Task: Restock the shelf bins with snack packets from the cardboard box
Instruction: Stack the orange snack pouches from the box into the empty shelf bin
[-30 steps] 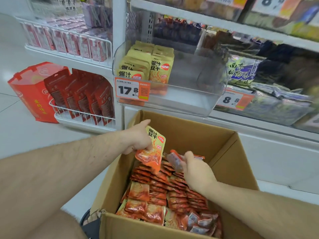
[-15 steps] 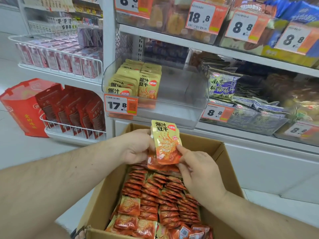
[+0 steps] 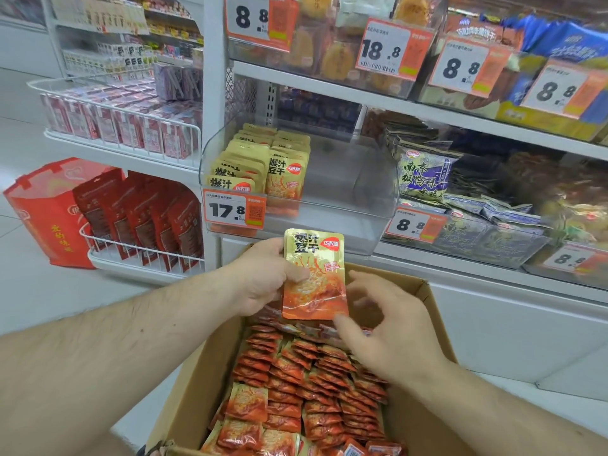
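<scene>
Head view: the only camera, looking down at two hands, a box and a shelf.
Left hand (image 3: pixel 263 278): it pinches one packet (image 3: pixel 314 274) by its left edge, thumb on the front, and holds it upright.
Right hand (image 3: pixel 391 327): its fingers are spread and loose, just right of the packet, and it holds nothing.
Change: half a second ago both hands held this packet. Now the right hand has let go, and the packet sits a bit higher, close under the bin (image 3: pixel 329 225).
Box (image 3: pixel 434 311): many more orange packets lie in rows inside it.
Bin: it is clear, with yellow packets stacked on its left side and bare room on its right.
Meaning: I think the packet is faced the right way and ready to go up into the bin.
</scene>
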A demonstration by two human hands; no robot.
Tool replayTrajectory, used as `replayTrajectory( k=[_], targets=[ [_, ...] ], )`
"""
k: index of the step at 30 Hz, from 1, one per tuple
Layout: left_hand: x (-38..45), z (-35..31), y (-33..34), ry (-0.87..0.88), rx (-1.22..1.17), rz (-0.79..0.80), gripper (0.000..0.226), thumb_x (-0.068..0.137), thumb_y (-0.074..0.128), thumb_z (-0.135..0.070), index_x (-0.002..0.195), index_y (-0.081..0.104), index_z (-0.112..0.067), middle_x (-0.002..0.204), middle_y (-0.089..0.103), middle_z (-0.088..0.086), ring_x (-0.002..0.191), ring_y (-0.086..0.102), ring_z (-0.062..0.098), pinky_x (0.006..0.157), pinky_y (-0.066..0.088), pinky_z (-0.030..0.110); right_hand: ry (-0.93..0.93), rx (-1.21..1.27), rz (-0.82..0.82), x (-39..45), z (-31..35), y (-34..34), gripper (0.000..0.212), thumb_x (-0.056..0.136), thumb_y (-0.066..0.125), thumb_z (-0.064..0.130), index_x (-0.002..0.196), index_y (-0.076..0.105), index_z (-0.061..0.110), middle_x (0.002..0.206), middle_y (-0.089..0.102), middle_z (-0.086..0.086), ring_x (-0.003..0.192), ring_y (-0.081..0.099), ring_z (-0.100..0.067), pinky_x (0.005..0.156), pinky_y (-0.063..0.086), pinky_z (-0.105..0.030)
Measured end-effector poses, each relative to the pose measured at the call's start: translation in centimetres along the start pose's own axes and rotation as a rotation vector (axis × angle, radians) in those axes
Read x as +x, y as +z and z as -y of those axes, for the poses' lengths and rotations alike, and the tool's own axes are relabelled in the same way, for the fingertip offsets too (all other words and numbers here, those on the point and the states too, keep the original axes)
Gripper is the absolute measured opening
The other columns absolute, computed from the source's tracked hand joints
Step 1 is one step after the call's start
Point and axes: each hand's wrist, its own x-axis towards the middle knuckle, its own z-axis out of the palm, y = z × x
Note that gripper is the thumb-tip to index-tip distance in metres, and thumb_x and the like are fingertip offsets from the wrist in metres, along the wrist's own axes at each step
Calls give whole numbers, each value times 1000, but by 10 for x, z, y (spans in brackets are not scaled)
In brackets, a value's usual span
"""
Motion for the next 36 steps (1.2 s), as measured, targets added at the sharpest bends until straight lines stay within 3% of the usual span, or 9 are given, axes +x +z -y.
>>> replayTrajectory(
  k=[2,5,8,13,17,23,25,31,36],
  targets=[
    [-2,0,-1,24,67,43,37,92,56,12,117,62,-15,105,76,7,101,71,26,81,56,41,241,118,60,12,2,-7,45,74,75,43,115,59,33,84,69,13,67,60,1,64,52,-18],
    [-5,1,4,42,138,128,38,92,55,14,113,63,-17,105,76,7,95,73,21,71,56,33,516,500,270,30,-5,-8,57,73,85,26,122,57,23,101,71,8,78,68,-3,78,58,-28],
    [-6,1,9,60,196,187,40,91,56,14,114,62,-18,108,75,8,100,71,24,78,58,37,593,670,413,35,-9,-3,42,78,80,7,116,63,13,102,76,-1,93,73,-17,82,58,-33],
    [-5,-1,4,76,287,273,38,94,57,9,121,59,-17,115,73,4,111,67,25,96,52,42,658,829,422,36,-5,-3,28,82,72,-5,108,67,4,92,76,-9,77,74,-18,62,56,-24],
    [-4,-13,-2,195,377,139,37,90,68,-1,121,60,-18,112,72,-2,106,68,17,97,53,38,677,802,339,49,3,-8,22,81,69,-11,101,68,-2,84,76,-11,65,72,-14,51,53,-19],
    [10,-34,-32,577,900,-494,48,86,62,-14,133,53,-21,131,51,-4,124,46,16,107,36,30,486,644,27,137,9,-33,23,78,75,-4,97,68,7,93,74,-9,68,71,-8,61,57,-25],
    [16,-33,-37,563,1129,-515,60,84,61,-17,142,46,-18,146,40,1,137,30,21,113,26,35,426,587,11,171,9,-28,26,75,80,-1,96,70,12,94,75,-6,83,73,-18,78,60,-38],
    [32,-27,-38,478,1445,-482,80,86,55,-23,155,13,-22,162,-2,-1,149,-7,26,118,11,46,493,423,118,247,2,33,28,64,88,3,83,72,16,89,76,-3,83,73,-22,84,59,-43],
    [41,-22,-46,484,1488,-468,81,87,51,-21,156,8,-21,163,-2,-3,149,-12,24,118,9,46,594,226,286,259,-4,72,30,69,88,12,94,72,11,88,72,-6,66,61,-17,52,45,-27]
  ],
)
